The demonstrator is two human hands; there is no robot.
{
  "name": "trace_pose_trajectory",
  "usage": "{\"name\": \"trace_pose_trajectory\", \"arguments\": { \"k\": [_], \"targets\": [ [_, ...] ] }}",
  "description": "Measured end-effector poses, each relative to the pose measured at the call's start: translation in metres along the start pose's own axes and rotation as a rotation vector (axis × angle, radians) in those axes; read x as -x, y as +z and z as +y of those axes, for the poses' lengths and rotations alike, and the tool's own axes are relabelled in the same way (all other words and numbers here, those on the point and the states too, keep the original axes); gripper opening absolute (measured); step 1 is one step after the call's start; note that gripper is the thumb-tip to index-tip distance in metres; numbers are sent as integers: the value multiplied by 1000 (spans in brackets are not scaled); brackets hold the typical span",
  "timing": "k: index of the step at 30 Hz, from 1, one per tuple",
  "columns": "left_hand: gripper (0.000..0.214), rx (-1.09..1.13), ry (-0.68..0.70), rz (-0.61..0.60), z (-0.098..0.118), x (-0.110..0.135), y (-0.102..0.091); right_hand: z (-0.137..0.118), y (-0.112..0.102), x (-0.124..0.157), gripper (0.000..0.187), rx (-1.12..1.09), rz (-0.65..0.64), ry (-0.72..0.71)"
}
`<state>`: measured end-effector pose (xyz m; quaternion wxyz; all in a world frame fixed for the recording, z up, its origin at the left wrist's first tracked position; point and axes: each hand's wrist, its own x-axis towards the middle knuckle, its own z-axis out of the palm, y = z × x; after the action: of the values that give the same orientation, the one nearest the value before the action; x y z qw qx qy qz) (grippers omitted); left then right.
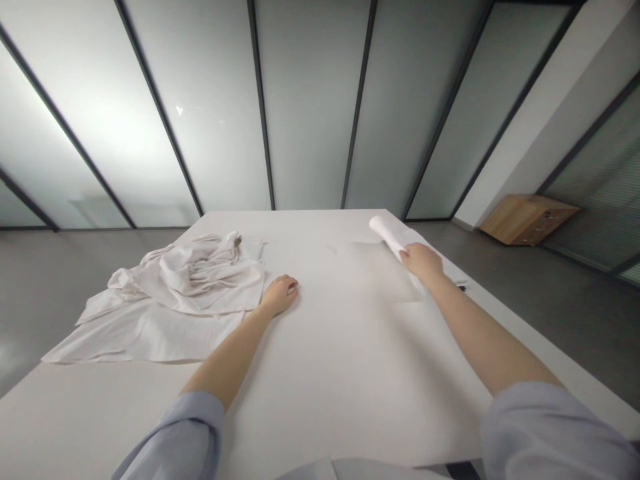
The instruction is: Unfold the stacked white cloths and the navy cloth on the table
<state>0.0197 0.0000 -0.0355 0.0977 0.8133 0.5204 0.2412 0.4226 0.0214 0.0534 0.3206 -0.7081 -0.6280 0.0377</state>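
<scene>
l hand (280, 294) curled loose on table (340, 347) by cloth (190, 280) — r hand (421, 260), arm outstretched, gripping paper roll (387, 235).

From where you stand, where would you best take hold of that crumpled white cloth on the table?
Probably at the bunched, raised folds of the white cloth, coming from its right side, where the left hand already rests beside its edge. The folds stand up off the table and give something to pinch; the front part lies flat and would be harder to lift.
</scene>
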Motion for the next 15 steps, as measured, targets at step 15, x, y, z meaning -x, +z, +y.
{"name": "trace_pose_trajectory", "arguments": {
  "k": [15],
  "targets": [
    [76,-105,160,-99,25,17,-7,-112,148,98,29,68,-310,-369]
  ]
}}
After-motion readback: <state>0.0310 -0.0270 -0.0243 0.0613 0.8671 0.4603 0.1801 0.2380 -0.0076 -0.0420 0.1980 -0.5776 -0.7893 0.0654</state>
